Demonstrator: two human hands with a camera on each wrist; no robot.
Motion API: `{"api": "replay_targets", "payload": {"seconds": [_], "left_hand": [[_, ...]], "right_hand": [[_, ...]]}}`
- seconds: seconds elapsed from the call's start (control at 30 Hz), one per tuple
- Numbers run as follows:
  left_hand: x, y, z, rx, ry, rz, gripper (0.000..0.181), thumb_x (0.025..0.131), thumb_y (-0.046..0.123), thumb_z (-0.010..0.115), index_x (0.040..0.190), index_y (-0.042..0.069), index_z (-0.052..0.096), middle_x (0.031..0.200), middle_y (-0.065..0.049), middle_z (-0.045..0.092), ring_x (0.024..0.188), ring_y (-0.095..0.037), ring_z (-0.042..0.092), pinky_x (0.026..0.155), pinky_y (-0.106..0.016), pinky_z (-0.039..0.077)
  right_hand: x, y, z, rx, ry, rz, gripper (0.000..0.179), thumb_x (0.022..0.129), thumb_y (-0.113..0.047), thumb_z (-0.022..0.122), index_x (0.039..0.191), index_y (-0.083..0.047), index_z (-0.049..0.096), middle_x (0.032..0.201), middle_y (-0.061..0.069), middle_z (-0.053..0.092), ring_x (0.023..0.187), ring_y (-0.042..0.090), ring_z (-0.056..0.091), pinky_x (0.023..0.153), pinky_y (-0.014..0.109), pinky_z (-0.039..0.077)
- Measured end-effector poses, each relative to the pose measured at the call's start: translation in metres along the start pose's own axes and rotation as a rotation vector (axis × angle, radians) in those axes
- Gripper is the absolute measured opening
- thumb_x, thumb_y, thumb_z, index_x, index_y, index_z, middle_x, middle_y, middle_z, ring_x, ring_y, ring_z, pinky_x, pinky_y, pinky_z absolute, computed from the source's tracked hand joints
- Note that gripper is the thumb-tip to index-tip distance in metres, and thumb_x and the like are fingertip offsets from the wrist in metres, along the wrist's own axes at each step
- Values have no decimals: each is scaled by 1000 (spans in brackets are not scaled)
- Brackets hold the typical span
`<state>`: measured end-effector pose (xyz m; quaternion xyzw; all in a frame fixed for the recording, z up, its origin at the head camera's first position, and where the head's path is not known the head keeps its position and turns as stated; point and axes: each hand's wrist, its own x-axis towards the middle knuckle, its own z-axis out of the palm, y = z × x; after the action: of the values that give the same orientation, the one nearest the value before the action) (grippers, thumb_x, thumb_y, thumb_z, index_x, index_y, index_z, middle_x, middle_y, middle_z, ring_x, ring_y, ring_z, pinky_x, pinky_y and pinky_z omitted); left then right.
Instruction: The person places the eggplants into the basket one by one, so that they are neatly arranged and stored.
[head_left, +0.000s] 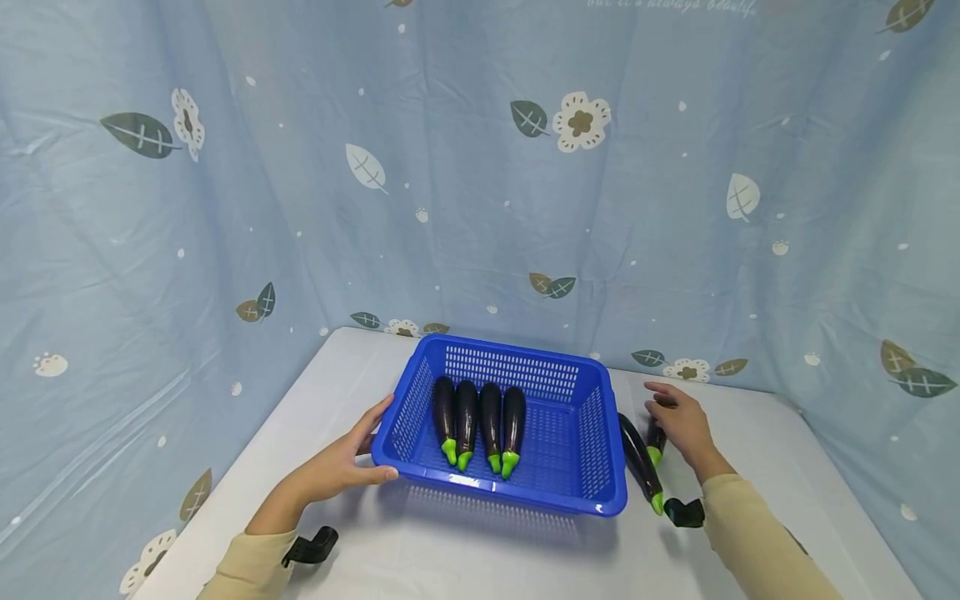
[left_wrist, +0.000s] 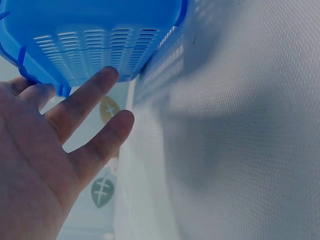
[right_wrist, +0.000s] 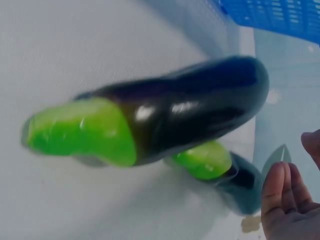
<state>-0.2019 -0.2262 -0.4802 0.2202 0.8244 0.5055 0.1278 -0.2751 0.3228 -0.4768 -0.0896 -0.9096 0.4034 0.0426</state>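
A blue plastic basket (head_left: 495,492) stands on the white table, with several dark eggplants (head_left: 467,417) side by side in its left half, green stem ends toward me. My left hand (head_left: 341,467) rests against the basket's left end, thumb at the front corner of the rim; in the left wrist view its fingers (left_wrist: 82,105) are spread and fairly straight. Right of the basket lie two more eggplants, a near one (right_wrist: 195,105) and a farther one (right_wrist: 245,185). Over the farther one hovers my right hand (head_left: 678,421), fingers loosely bent and apart from it in the right wrist view.
A light blue curtain (head_left: 480,208) with leaf and flower prints hangs behind and at the sides. The white tabletop (head_left: 450,567) extends in front of the basket. Black wrist mounts (head_left: 311,546) jut from both sleeves near the table.
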Motion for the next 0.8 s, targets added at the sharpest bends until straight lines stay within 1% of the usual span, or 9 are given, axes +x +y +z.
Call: {"api": "replay_targets", "payload": {"seconds": [0.2,0.3,0.4,0.5,0.67,0.8], "left_hand": [[0,-1,0,-7,3,1,107,90,23,78,165,25,2,163,-27,22,134,-46,48,106,-68,36],[0,-2,0,-10,4,1,107,90,23,78,165,25,2,163,-27,23,134,-46,48,106,-68,36],[0,-2,0,-15,2,-3,107,91,24,78,165,25,2,163,-27,22,135,-47,48,106,-68,36],[1,-3,0,-22,8,-21,107,91,26,78,165,26,2,164,-25,21,136,-46,47,107,-67,35],[1,-2,0,-31,13,-28,107,90,27,78,165,26,1,165,-23,19,136,-47,46,108,-67,35],[1,-1,0,-21,12,-34,107,90,28,78,165,25,1,165,-23,19,136,-47,46,107,-67,36]], "right_hand": [[1,9,-4,-26,43,-3,45,101,-15,59,143,-1,54,138,30,55,116,44,62,93,52,54],[1,11,-5,-37,43,0,46,100,-16,59,143,-1,54,138,31,54,119,45,59,95,54,51],[0,13,-6,-39,47,19,46,100,-16,59,143,-1,54,140,32,52,124,48,53,100,58,46],[1,15,-7,-50,53,29,47,100,-16,60,144,1,53,141,34,50,126,50,49,102,60,43],[2,20,-7,-59,70,45,50,99,-17,61,145,1,51,143,35,47,125,50,51,100,60,44],[2,23,-6,-38,92,77,52,98,-18,63,146,-1,51,147,36,42,129,52,47,101,61,44]]}}
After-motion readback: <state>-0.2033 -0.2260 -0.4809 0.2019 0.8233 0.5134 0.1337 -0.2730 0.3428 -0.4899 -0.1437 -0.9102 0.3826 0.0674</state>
